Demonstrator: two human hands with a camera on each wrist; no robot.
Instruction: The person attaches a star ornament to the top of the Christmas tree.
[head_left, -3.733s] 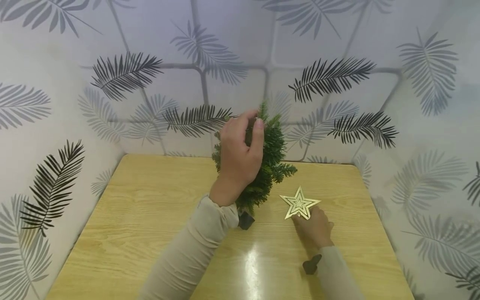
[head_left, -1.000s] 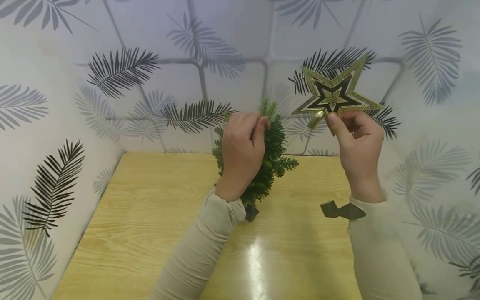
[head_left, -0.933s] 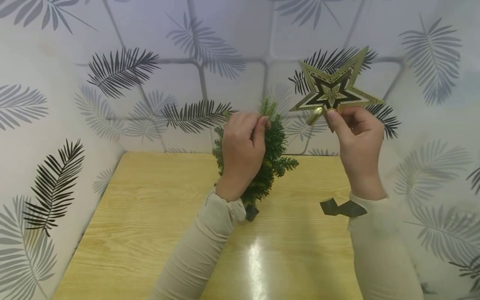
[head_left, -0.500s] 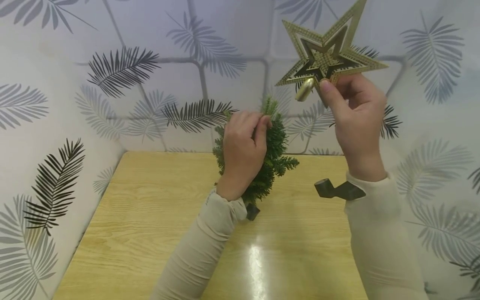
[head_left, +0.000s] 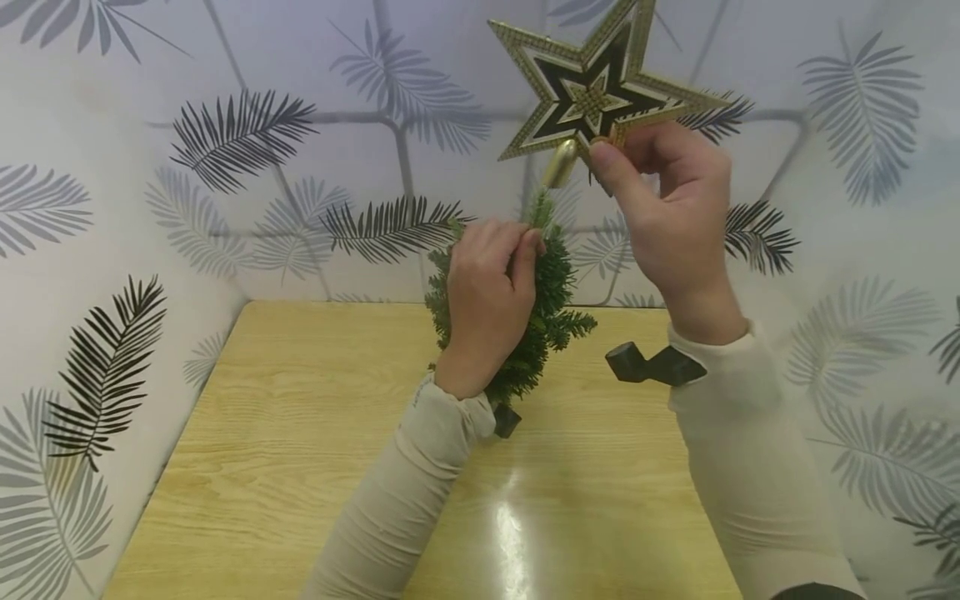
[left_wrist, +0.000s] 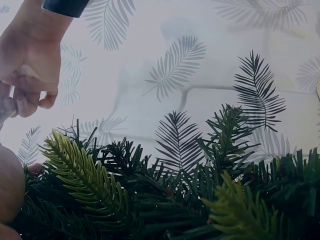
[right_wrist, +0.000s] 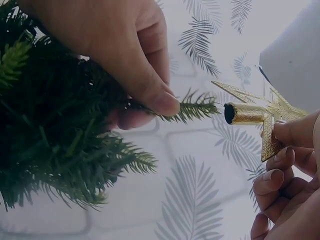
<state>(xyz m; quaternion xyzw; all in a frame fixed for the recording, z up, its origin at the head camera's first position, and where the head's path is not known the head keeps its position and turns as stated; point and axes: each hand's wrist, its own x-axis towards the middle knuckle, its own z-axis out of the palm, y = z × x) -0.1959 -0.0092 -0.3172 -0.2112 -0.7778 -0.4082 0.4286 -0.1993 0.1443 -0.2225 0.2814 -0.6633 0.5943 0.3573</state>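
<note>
Head view: gold star (head_left: 592, 96), tilted, pinched btw thumb & fingers of R hand (head_left: 667, 208), up & left of that hand. Its tube (head_left: 558, 164) is just above L hand (head_left: 491, 304), mouth facing the top sprig (right_wrist: 200, 107); contact hard to tell. L thumb & fingers pinch the sprig below its tip, w/ rest of green tree (head_left: 555, 283) behind & beneath that hand. Wood table (head_left: 300, 458) under both; leaf-print wall (head_left: 465, 75) beyond.

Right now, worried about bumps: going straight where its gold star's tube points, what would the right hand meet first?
The gold tube would likely meet the pointed green tree tip first; depth is unclear.
</note>
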